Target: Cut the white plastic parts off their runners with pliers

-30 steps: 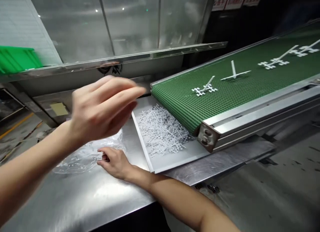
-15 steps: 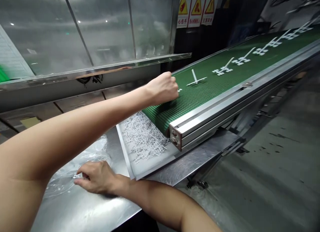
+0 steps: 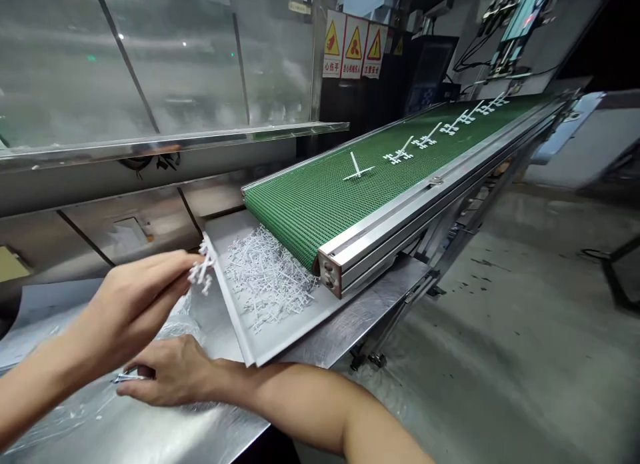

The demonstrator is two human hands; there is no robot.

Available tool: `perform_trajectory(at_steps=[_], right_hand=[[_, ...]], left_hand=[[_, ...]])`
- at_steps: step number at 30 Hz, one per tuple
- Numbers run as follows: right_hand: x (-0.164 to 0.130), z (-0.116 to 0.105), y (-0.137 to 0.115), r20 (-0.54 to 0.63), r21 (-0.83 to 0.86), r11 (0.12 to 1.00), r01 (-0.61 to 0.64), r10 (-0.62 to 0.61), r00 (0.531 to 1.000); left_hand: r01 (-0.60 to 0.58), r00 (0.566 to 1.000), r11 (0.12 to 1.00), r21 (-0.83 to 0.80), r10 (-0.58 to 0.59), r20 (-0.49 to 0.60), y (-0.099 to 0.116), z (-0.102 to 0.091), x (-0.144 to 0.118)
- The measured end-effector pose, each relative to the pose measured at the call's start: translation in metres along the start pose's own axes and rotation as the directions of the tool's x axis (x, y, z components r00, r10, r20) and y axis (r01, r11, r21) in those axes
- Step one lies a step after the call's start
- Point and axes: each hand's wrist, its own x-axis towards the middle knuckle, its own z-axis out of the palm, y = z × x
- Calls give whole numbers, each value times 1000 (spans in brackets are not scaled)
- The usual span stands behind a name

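My left hand pinches a white plastic moulded part at its fingertips, just left of the grey tray's rim. My right hand lies lower on the steel table, fingers closed on the edge of a clear plastic bag. The tray holds a pile of white parts under the end of the green conveyor belt. Several more white parts ride the belt, the nearest one a little way up it.
A steel shelf and cloudy clear panels stand behind the table. The belt's metal frame end juts over the tray. Yellow warning signs hang at the back. Grey floor lies to the right.
My left hand reached onto the belt, closed on a white part and drew back to the tray's left edge. My right hand stayed on the bag. The view swung right.
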Motion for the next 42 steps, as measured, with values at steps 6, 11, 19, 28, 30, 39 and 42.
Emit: perform_trajectory(at_steps=[6,11,19,28,30,39,42], right_hand=[[-6,-14,0,34,-3,998,-64,64,997],[-13,-37,-9,81,112,987,-119,110,991],[-15,-47,-1,112,181,952,-246,228,967],[-11,-53,10,37,170,896,-410,410,911],[-10,-53,11,0,187,894,-407,414,910],[-12,-50,14,9,241,890,-387,397,918],[-12,-49,15,27,253,888,-385,391,920]], left_hand=[[427,902,899,-98,-432,-26,-25,2,-129],[548,817,826,-128,-562,-128,-30,12,-183],[570,793,793,-214,-599,-108,-35,35,-203],[464,886,884,-59,-462,41,-59,75,-239],[456,889,890,-26,-453,69,-61,77,-242],[602,798,797,-59,-596,90,-58,76,-225],[636,771,763,-117,-627,108,-55,74,-217]])
